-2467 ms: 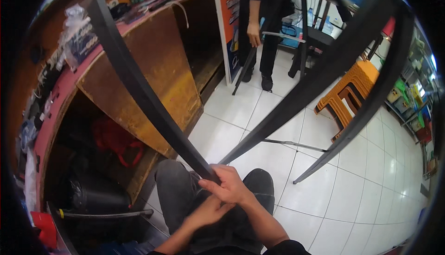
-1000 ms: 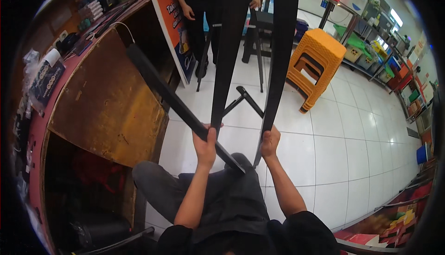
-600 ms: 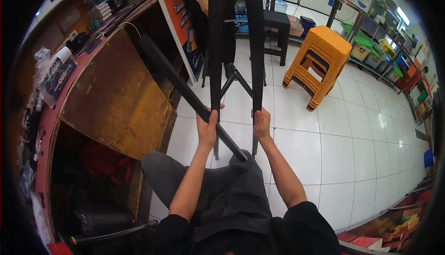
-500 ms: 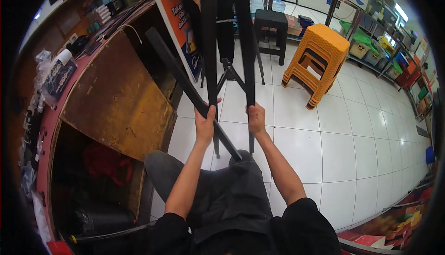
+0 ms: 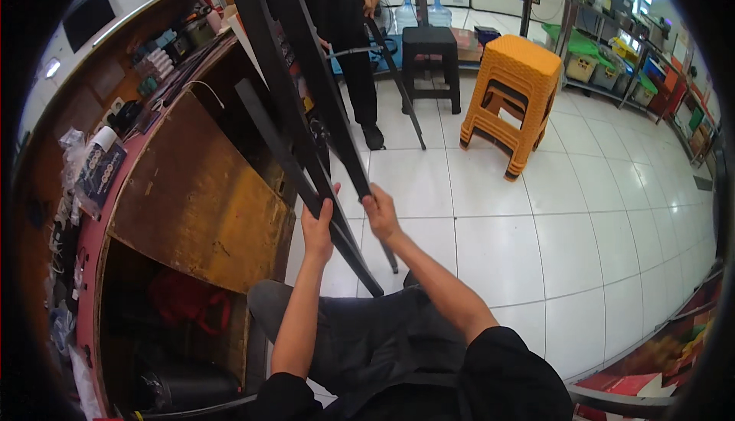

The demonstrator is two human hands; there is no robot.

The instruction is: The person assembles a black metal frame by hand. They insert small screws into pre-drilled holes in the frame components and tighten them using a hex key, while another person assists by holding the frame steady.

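A tall black folding frame (image 5: 325, 96) of long, flat-sided bars rises in front of me, leaning to the left. My left hand (image 5: 316, 231) is closed round its left bars, where a slanting black bar (image 5: 269, 132) crosses. Round the lower part of the right bar, my right hand (image 5: 381, 214) is closed, thumb on top. The frame's lower ends reach down by my knees. Across from me stands a person in black, whose hand (image 5: 369, 0) is at the top of a thin dark leg (image 5: 396, 69) slanting to the floor.
On my left stands a worn wooden cabinet (image 5: 191, 191) with a cluttered pink-edged top. An orange stool stack (image 5: 514, 99) and a black stool (image 5: 430, 65) stand ahead on white floor tiles (image 5: 490, 241). Shelves with bins (image 5: 605, 76) line the far right.
Both hands have swung the black frame leftward, its top now leaning left. My right hand has moved left, closer to my left hand. The other person now shows more, with a hand on the thin leg.
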